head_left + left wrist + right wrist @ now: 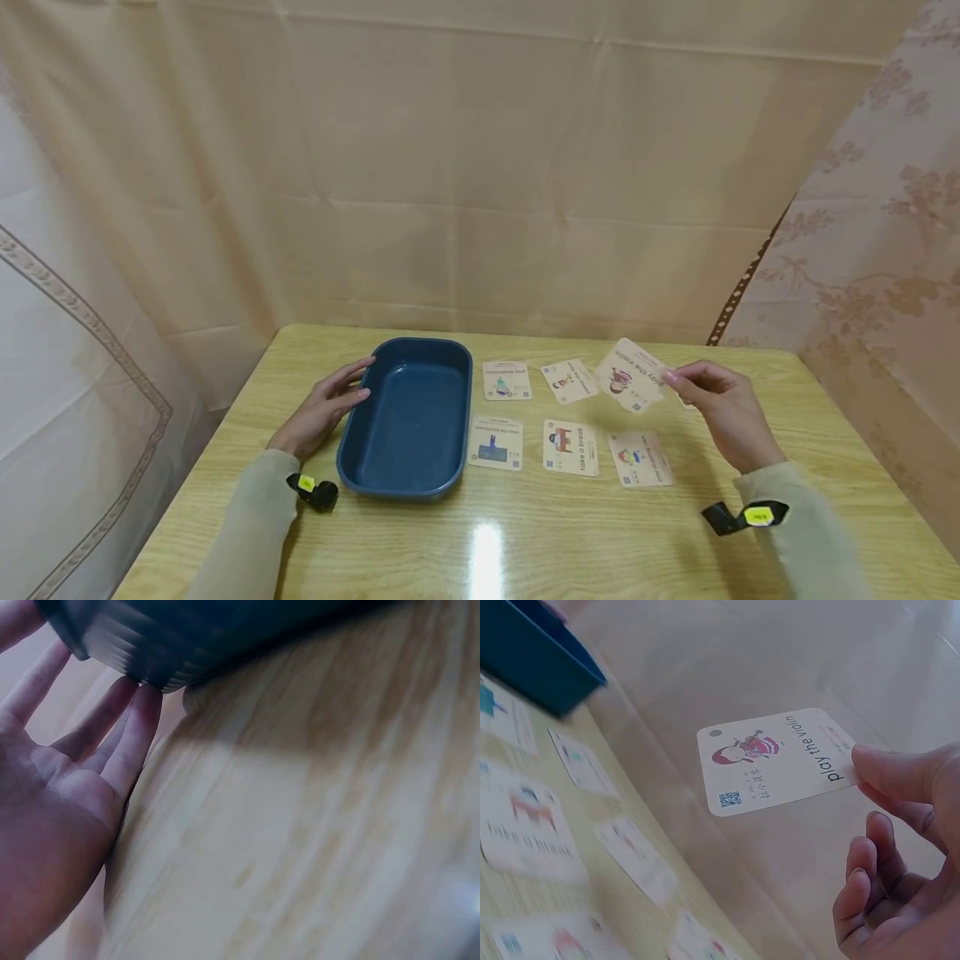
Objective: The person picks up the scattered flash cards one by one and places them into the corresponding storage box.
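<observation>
Head view, right hand (723, 408) pinching card (632, 377), left hand (324, 408) flat against tray (408, 479)

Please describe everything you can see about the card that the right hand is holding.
The card is a pale square with rounded corners, apparently of thin cardboard. It shows a small red and white cartoon figure, a QR code, tiny unreadable print, a small dot near one corner, and the words "play the violin" along one edge. The right hand pinches it at that edge, between thumb and fingers. The card is lifted off the wooden table, tilted, face up, above the other cards lying there.
</observation>
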